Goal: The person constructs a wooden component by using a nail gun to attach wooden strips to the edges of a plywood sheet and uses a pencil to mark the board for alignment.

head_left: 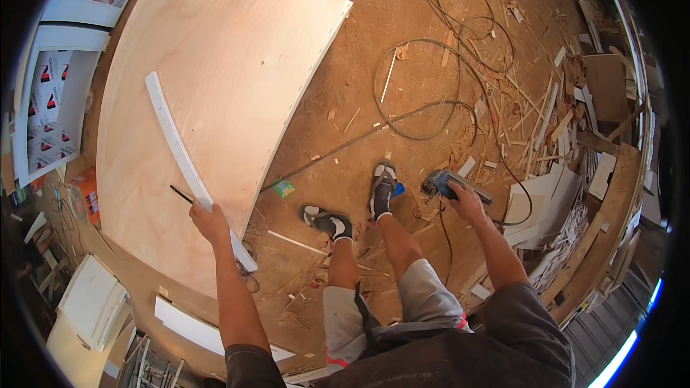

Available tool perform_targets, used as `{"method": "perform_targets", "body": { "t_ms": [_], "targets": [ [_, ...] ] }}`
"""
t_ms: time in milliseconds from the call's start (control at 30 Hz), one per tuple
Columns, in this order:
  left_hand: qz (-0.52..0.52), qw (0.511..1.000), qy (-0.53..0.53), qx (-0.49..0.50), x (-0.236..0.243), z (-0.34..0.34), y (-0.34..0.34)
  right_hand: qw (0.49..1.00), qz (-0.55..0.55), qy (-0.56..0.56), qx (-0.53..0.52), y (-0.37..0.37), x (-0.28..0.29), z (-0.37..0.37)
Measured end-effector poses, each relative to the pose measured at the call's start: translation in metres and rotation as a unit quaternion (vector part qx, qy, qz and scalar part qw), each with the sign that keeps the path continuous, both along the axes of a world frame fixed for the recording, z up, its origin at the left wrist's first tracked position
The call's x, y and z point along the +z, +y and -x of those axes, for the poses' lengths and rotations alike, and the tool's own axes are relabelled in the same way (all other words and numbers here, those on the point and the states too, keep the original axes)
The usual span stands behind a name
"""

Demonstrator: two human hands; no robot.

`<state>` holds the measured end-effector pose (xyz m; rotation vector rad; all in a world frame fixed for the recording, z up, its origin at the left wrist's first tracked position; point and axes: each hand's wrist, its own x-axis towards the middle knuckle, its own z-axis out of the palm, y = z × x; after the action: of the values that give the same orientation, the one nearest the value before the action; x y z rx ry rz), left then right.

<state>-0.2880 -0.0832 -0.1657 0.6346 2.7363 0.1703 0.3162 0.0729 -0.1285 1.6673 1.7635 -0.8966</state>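
Observation:
My left hand is closed around a thin dark stick like a pencil or pen, and grips a long white strip as well. That strip lies slantwise over a large pale plywood sheet, its near end jutting past the sheet's edge. Off to the right, my right hand holds a blue corded power saw by its handle, above the floor and apart from the sheet. The saw's flat grey metal base shows beside my fingers; its blade cannot be made out.
Dark cable or hose loops across the brown floor. Offcuts and white boards pile up at the right, along a wooden beam. White panels stand at the left, near an orange box. My feet are beside the sheet.

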Motion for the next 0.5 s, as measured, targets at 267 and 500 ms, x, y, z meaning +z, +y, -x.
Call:
{"method": "perform_targets", "body": {
  "t_ms": [267, 500],
  "targets": [
    [0.027, 0.999, 0.047, -0.006, -0.028, -0.014, 0.009, 0.995, -0.084, 0.021, -0.040, 0.086, -0.163, -0.028],
    [0.055, 0.996, 0.063, -0.043, -0.034, -0.011, -0.001, 0.987, -0.142, 0.016, -0.074, 0.096, -0.256, -0.039]
  ]
}}
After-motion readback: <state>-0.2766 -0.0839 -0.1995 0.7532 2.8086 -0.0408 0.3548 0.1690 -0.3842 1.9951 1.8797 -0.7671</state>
